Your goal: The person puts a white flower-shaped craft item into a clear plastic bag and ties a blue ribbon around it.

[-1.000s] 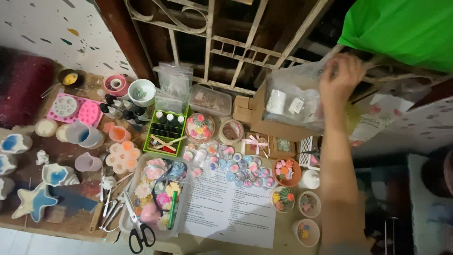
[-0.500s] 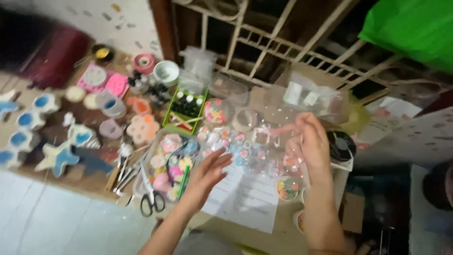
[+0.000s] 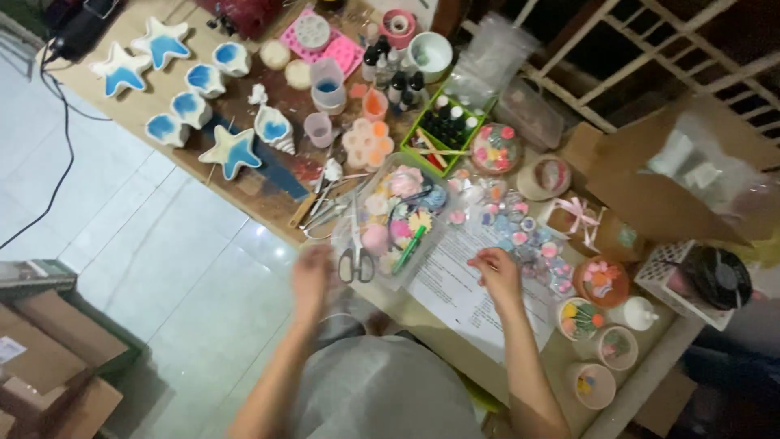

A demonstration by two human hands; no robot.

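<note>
Here the long wooden table (image 3: 244,175) runs slantwise across the view, and its near edge is the only side with free room: beside it lies a pale tiled floor (image 3: 162,268), with a black cable (image 3: 57,175) on the tiles at the left and brown cardboard boxes (image 3: 57,358) in the lower left corner. On the far side a white metal railing (image 3: 650,49) closes the space.

The table itself is very full. At the left end stand blue and white star shapes (image 3: 231,150) and shell shapes (image 3: 275,130). In the middle there are small cups (image 3: 327,85), a pink mould (image 3: 325,41), a green tray of little dark bottles (image 3: 447,130) and a clear plastic tray (image 3: 398,215) with pastel pieces inside. Scissors (image 3: 356,262) lie at the near edge of this tray. Toward the right end there are small round bowls (image 3: 578,317) with coloured bits, and an open cardboard box (image 3: 650,187) behind them.

The right hand (image 3: 496,272) rests on a white printed sheet of paper (image 3: 463,289), just beside a cluster of small pastel flower pieces (image 3: 520,232). Its fingers are curled and close together, but whether they pinch something is too small to tell. The left hand (image 3: 311,272) is blurred and hangs at the table edge, just beside the scissors; it seems loosely open, and I cannot tell if it touches anything.
</note>
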